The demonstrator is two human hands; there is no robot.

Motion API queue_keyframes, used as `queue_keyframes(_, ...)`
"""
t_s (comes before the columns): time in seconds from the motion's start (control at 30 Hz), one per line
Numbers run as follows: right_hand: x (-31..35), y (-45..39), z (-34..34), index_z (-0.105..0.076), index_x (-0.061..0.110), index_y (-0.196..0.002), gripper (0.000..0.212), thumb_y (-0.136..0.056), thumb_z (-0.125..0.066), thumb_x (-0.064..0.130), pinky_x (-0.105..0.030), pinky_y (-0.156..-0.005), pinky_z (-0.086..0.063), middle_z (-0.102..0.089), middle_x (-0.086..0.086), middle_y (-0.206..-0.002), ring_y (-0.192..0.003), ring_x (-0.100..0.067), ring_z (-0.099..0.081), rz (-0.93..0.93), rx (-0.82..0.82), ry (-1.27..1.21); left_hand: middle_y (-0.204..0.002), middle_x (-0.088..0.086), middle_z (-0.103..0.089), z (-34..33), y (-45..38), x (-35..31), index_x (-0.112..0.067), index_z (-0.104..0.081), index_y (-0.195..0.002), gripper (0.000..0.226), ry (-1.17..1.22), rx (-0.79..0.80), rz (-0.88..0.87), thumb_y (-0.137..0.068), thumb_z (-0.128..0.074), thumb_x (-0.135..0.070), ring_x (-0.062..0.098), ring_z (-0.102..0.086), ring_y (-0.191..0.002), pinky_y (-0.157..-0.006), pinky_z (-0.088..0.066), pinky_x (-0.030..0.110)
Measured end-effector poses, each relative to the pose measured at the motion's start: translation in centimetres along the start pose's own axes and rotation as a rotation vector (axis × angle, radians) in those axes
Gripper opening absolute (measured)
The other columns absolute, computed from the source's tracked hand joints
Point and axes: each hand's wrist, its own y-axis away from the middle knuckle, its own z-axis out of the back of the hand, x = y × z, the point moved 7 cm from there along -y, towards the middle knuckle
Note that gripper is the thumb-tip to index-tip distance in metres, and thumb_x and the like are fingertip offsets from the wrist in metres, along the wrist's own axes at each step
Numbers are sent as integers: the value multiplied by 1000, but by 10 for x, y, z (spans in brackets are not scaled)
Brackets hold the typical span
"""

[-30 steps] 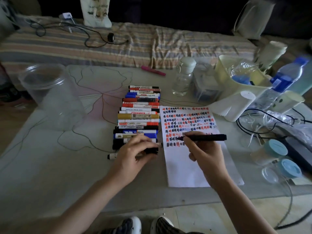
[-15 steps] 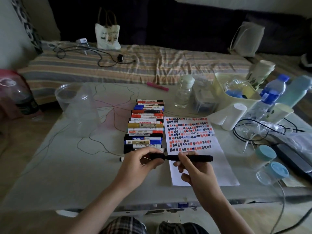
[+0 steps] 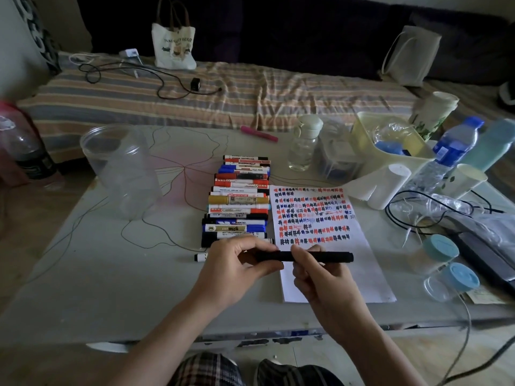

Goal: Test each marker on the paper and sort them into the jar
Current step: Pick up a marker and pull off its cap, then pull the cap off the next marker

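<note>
I hold a black marker (image 3: 331, 257) level above the table's near side. My right hand (image 3: 320, 274) grips its middle, and my left hand (image 3: 237, 263) pinches its left end, where the cap sits. Behind my hands lies the paper (image 3: 320, 232), its upper half covered in red, black and blue test marks. A row of several markers (image 3: 239, 201) lies stacked left of the paper. One white-ended marker (image 3: 200, 257) lies apart, just left of my left hand. The clear plastic jar (image 3: 122, 168) stands open and upright at the table's far left.
A pink marker (image 3: 259, 134) lies at the table's far edge. Bottles, a yellow bin (image 3: 390, 146), a tissue roll (image 3: 387, 188), cups, cables and two blue-lidded jars (image 3: 451, 263) crowd the right side. A striped bed (image 3: 195, 98) runs behind the table.
My right hand lifted the black marker off the paper and turned it level. My left hand left the marker row and took hold of the marker's left end. The view tilted up.
</note>
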Motion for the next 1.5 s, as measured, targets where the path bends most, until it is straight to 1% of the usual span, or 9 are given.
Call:
queue_keyframes(0.2,-15,-1,3,-50,12,-66,26,-90,-62,13,-18,-43,-35,-44,-2,-57,-49,-9,-37,-164,-15,-186,-88,-9,-73,-3,-6,-9,-15,-78,-94,28,-133,27,-133,-71,-78,-31,10,-70,-84,-77,-57,28)
queue_keyframes(0.4,-13,-8,22,-67,6,-97,30,-84,-66,33,-18,-45,-38,-52,-4,-69,-56,-10,-44,-246,46,-129,-89,-13,-72,-1,-18,5,-21,-75,-101,21,-153,116,-42,-80,-74,-26,4,-66,-84,-72,-49,15)
queue_keyframes(0.63,32,-56,21,-69,37,-89,13,-87,-72,25,-10,-62,-46,-69,17,-75,-71,-5,-63,351,170,1138,-90,-14,-70,11,-31,24,-21,-72,-103,23,-274,-24,-12,-81,-74,-28,4,-67,-80,-71,-53,19)
queue_keyframes(0.77,54,-104,45,-74,24,-98,11,-89,-70,19,-6,-59,-42,-66,12,-77,-66,1,-58,456,-51,1203,-96,-15,-63,42,-25,43,-21,-68,-102,39,-646,-80,-50,-68,-83,-35,4,-60,-85,-74,-52,21)
queue_keyframes(0.87,62,-147,76,-76,19,-103,15,-90,-69,20,-27,-56,-55,-70,2,-80,-58,-14,-61,436,-224,1219,-93,-13,-62,53,-13,58,-22,-71,-92,35,-819,9,-34,-64,-86,-37,7,-58,-85,-73,-53,27)
queue_keyframes(0.97,55,-184,91,-75,32,-103,16,-88,-70,30,-48,-80,-55,-74,0,-95,-82,-27,-64,390,-287,1294,-91,-10,-62,52,-7,62,-20,-72,-93,33,-890,50,-80,-66,-85,-33,12,-59,-83,-70,-52,27)
queue_keyframes(1.2,51,-208,91,-69,31,-119,27,-93,-64,34,-44,-100,-32,-55,-11,-128,-118,-31,-41,291,-361,1498,-92,-8,-62,51,-10,67,-17,-72,-98,25,-932,50,-132,-74,-81,-19,14,-59,-88,-76,-52,29)
queue_keyframes(1.37,50,-123,-9,-71,15,-116,30,-88,-69,28,-33,-72,-53,-59,-4,-99,-82,-15,-54,747,64,1320,-95,-4,-62,46,-12,51,-14,-72,-98,20,-842,-7,-132,-78,-77,-12,20,-64,-84,-74,-54,36)
queue_keyframes(1.5,28,-52,-49,-73,23,-109,38,-76,-80,39,-16,-64,-27,-44,12,-89,-74,-4,-39,831,293,1393,-94,-4,-59,27,-22,12,-14,-72,-99,17,-729,39,-237,-82,-74,-12,15,-61,-86,-72,-50,28)
